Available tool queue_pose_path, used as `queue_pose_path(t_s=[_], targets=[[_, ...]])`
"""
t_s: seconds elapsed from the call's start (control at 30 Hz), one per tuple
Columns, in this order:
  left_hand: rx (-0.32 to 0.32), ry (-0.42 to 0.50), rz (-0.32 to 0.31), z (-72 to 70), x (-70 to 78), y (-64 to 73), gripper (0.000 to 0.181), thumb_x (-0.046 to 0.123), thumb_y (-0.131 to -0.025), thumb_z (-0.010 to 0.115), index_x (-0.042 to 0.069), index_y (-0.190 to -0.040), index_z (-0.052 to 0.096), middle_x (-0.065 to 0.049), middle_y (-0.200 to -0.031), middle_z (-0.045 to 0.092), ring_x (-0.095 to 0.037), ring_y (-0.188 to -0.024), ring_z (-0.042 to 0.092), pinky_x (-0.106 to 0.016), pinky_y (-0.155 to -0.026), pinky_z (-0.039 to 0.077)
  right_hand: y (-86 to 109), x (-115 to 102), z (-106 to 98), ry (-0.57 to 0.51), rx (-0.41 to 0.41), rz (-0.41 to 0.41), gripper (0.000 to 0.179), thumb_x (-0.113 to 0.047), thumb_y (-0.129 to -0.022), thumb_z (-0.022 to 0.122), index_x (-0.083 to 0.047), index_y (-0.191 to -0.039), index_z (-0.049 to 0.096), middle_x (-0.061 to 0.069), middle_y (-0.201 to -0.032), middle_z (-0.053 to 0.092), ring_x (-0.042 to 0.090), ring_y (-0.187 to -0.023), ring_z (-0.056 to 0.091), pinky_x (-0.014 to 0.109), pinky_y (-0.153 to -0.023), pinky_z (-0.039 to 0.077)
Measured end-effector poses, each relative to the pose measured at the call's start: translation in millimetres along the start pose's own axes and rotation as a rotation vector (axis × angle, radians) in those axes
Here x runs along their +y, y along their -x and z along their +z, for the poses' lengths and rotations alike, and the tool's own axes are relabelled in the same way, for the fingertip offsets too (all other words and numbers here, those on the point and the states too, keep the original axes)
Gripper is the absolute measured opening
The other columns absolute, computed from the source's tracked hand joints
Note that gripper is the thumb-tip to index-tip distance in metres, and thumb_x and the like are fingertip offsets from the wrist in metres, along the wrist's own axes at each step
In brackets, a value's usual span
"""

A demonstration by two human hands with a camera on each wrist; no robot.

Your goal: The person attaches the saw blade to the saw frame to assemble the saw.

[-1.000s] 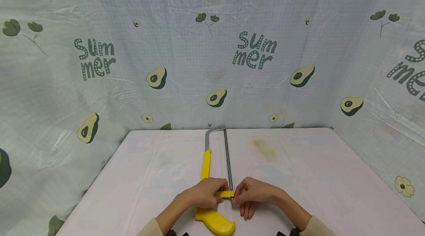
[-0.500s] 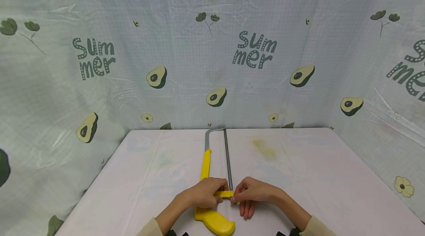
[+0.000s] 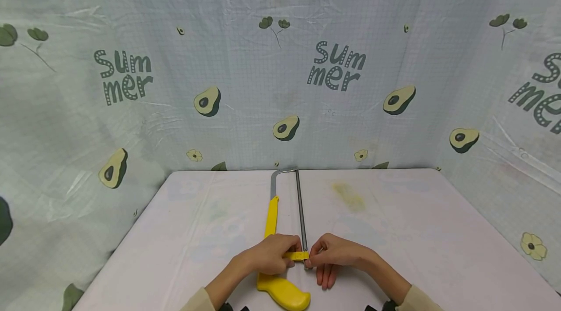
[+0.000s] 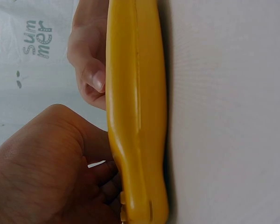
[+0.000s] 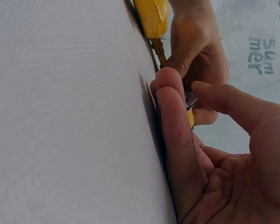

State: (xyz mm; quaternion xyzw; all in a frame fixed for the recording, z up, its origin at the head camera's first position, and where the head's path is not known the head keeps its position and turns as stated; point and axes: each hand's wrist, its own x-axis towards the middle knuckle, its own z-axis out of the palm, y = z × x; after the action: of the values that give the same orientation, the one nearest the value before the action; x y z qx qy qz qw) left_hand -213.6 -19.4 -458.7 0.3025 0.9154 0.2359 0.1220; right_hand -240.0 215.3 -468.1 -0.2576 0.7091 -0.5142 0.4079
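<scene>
A hacksaw [image 3: 271, 216] with a yellow frame and handle [image 3: 285, 293] lies on the table, its grey blade [image 3: 300, 209] on the right side. My left hand [image 3: 273, 254] grips the yellow crosspiece [image 3: 296, 256] near the handle. Beside it, my right hand [image 3: 335, 252] pinches a small metal fitting [image 3: 306, 266] at the blade's near end, mostly hidden by the fingertips. In the left wrist view the handle [image 4: 137, 93] covers part of both hands. The right wrist view shows my right thumb and fingers at a bit of metal [image 5: 190, 99], close to the left hand [image 5: 198, 42].
A white-covered table [image 3: 394, 233] spreads around the hacksaw, with a yellowish stain [image 3: 349, 197] at the back right. A pale curtain [image 3: 245, 63] printed with avocados and lettering hangs behind it and along both sides.
My right fingertips shift slightly at the metal fitting, and a little more of it shows now than half a second ago. The left hand and the hacksaw stay still.
</scene>
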Motion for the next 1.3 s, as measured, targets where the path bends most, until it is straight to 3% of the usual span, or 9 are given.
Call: queue_pose_path(t_s=[1.3], targets=[[0.0, 0.003, -0.002, 2.9, -4.5, -3.0, 0.022, 0.009, -0.091, 0.072, 0.023, -0.104, 0.061, 0.014, -0.084, 0.053, -0.002, -0.078, 0.048, -0.019, -0.075, 0.043, 0.0, 2.1, -2.3, -0.013, -0.001, 0.0, 0.021, -0.019, -0.095, 0.069, 0.002, -0.1, 0.07, 0.006, -0.068, 0.073, 0.011, -0.053, 0.07, 0.025, -0.053, 0.057]])
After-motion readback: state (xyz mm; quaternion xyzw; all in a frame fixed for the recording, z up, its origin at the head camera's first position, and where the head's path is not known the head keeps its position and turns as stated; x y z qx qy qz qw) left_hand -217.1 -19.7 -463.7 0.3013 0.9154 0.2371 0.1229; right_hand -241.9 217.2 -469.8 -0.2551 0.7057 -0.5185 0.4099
